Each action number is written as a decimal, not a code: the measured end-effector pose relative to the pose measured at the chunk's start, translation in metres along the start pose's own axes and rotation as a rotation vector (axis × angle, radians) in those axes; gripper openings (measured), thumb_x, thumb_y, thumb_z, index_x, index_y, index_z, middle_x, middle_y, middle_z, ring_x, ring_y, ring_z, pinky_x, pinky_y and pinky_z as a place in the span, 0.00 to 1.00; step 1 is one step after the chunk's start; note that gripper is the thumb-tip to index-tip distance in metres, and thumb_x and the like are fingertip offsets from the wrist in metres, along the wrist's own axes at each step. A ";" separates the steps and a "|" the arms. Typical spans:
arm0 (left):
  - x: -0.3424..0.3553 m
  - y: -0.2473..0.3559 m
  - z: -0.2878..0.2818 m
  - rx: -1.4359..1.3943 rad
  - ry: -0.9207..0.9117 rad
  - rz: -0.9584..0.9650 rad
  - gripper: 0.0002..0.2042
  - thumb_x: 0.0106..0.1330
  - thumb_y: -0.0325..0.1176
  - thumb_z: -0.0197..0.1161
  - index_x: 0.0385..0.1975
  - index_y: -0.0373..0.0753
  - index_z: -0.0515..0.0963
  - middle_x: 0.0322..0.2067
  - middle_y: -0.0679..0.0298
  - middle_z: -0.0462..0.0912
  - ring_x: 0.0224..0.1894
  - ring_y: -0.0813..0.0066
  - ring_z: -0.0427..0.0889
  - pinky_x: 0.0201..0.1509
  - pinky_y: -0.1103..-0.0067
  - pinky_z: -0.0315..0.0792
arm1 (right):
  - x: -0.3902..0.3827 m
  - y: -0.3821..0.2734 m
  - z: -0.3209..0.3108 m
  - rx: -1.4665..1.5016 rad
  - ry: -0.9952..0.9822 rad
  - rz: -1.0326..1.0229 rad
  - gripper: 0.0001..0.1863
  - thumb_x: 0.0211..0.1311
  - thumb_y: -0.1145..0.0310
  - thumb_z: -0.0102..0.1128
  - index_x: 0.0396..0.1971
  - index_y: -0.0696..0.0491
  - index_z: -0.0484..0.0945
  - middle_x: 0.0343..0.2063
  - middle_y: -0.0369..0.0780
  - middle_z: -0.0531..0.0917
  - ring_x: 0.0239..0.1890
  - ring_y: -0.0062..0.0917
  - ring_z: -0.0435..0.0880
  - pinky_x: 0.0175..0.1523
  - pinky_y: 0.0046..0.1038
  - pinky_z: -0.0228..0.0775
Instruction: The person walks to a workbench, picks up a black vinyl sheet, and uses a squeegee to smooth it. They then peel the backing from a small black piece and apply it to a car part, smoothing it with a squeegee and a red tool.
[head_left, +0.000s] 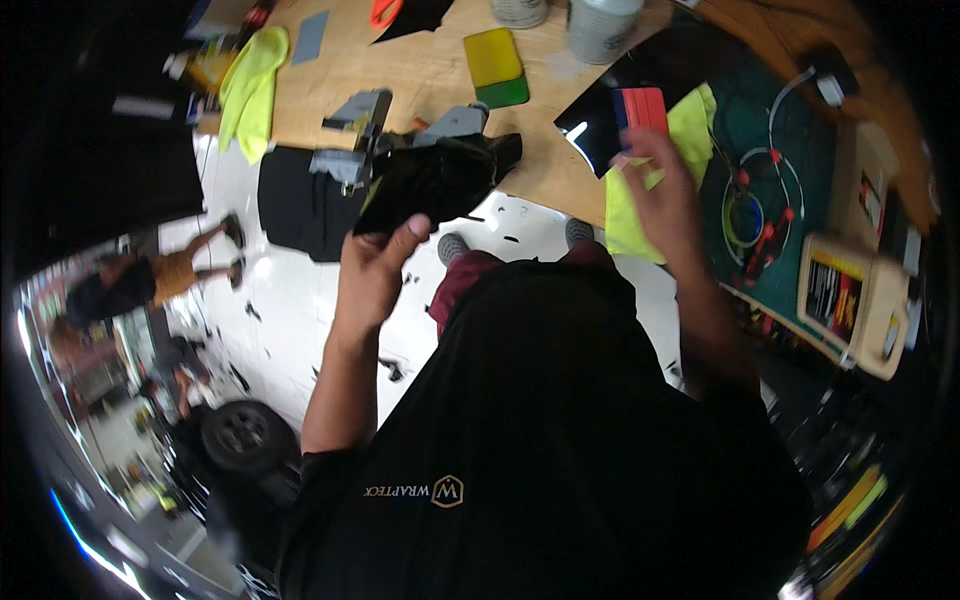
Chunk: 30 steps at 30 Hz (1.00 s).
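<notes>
My left hand (pixel 378 275) grips the near end of a glossy black curved piece (pixel 435 180), its thumb on top. That piece juts past the bench edge and lies against a grey clamp-like holder (pixel 350 140); whether it is fastened there is hidden. At the right, my right hand (pixel 655 185) is at the near edge of a red squeegee (pixel 643 108) with a blue side. Its fingers are blurred, so a grip on the squeegee cannot be made out. Beneath that hand a neon yellow cloth (pixel 630 215) hangs over the bench edge, beside a black glossy sheet (pixel 595 120).
On the wooden bench (pixel 560 190) are a yellow-and-green block (pixel 497 68), grey-white cups (pixel 600 28) and another neon cloth (pixel 255 85). A green mat (pixel 790 190) holds a cable and tape roll. A beige case (pixel 855 295) stands right. Another person (pixel 130 285) and a wheel (pixel 245 432) are left.
</notes>
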<state>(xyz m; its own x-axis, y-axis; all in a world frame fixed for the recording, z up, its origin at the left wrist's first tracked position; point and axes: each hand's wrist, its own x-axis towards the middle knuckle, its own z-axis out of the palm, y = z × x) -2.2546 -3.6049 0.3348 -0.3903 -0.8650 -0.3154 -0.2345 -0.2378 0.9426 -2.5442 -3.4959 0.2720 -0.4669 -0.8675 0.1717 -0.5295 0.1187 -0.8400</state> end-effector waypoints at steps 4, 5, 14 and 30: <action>0.015 0.000 -0.029 0.286 -0.337 0.027 0.13 0.63 0.36 0.66 0.38 0.29 0.81 0.32 0.59 0.85 0.36 0.75 0.80 0.40 0.79 0.73 | -0.059 -0.072 0.076 0.900 -0.468 0.420 0.19 0.69 0.60 0.54 0.52 0.57 0.73 0.41 0.41 0.81 0.39 0.20 0.80 0.44 0.23 0.73; 0.018 0.007 -0.041 0.527 -0.411 0.248 0.11 0.63 0.33 0.65 0.37 0.30 0.81 0.30 0.56 0.83 0.33 0.67 0.80 0.38 0.76 0.72 | -0.062 -0.087 0.098 1.018 -0.487 0.542 0.20 0.70 0.61 0.53 0.54 0.59 0.72 0.41 0.41 0.81 0.40 0.20 0.80 0.44 0.22 0.73; 0.092 0.067 -0.052 1.045 -0.824 1.513 0.24 0.50 0.28 0.62 0.51 0.38 0.74 0.54 0.57 0.72 0.59 0.57 0.69 0.61 0.63 0.62 | -0.065 -0.150 0.171 2.024 0.192 0.664 0.09 0.69 0.62 0.52 0.33 0.51 0.75 0.26 0.33 0.75 0.26 0.19 0.69 0.35 0.22 0.62; 0.138 0.082 -0.039 0.831 -1.355 1.596 0.16 0.52 0.25 0.59 0.43 0.30 0.77 0.42 0.55 0.77 0.50 0.58 0.76 0.56 0.65 0.69 | -0.041 -0.169 0.223 -0.427 0.901 0.172 0.21 0.42 0.80 0.62 0.42 0.56 0.77 0.47 0.42 0.74 0.51 0.38 0.72 0.54 0.40 0.66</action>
<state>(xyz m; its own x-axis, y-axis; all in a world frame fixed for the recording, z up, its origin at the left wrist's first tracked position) -2.2931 -3.7603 0.3725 -0.6804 0.7027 0.2081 0.7286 0.6183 0.2947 -2.2773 -3.5878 0.2915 -0.8281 -0.1556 0.5386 -0.5313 0.5241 -0.6656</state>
